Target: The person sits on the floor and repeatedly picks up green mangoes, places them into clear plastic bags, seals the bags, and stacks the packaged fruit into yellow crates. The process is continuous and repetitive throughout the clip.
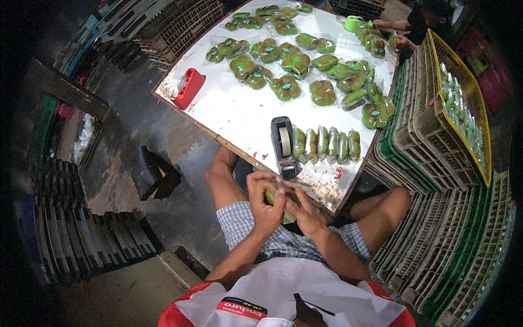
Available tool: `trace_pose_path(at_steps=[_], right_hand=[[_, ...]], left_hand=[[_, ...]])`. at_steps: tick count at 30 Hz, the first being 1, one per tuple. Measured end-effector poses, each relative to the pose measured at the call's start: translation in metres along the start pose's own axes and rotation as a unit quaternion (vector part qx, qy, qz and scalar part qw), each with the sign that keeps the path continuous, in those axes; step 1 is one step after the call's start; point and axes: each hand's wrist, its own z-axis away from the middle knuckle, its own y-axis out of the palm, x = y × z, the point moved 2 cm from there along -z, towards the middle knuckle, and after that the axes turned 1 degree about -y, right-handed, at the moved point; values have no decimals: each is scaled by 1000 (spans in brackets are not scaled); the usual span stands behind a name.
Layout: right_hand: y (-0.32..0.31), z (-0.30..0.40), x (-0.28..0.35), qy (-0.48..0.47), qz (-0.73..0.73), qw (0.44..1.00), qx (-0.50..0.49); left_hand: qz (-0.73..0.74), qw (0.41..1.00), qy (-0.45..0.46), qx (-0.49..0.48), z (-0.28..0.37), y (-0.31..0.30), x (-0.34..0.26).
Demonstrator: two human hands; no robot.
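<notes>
Over my lap at the table's near edge, my left hand (pixel 265 202) grips a wrapped green-brown food pack (pixel 288 216). My right hand (pixel 304 210) holds the same pack from the other side; fingers hide much of it. A small red and clear bit shows at the fingertips. Just beyond them a black tape dispenser (pixel 283 147) with a pale roll stands on the white table (pixel 229 118). To its right, several slim wrapped packs (pixel 322 143) stand in a row. Farther back lie many clear-wrapped green-brown packs (pixel 286 88), some with round green labels.
A red tape dispenser (pixel 188 88) sits at the table's left edge. Stacked plastic crates (pixel 421 110) rise close on the right, a yellow crate (pixel 486 122) of wrapped packs on top. Another person's hands (pixel 402 41) work at the far right beside a green dispenser (pixel 352 23).
</notes>
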Motion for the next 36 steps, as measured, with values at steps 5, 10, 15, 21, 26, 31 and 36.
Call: trace_pose_path(at_steps=[5,10,15,21,26,31,36], right_hand=[[4,-11,-25,-71,17,990,-119],[-41,-82,-41,-57,187,942,-273],[-69,-127,-73,-10,213,932,-292],[-56,-74,-15,-61,408,908,-68],[-99,-65,-13,-34,430,898,-87],[-23,-33,95,-98,266,952,117],[-58,-54,86,166,385,908,28]], left_hand=[[233,905,-355,-29,16,0,24],[450,744,-492,-37,11,-20,24],[417,780,-465,-24,-2,-26,28],[389,790,-474,11,-11,-41,31],[318,844,-410,137,-15,-24,34],[164,892,-334,258,-16,-2,26],[185,861,-334,337,-12,11,17]])
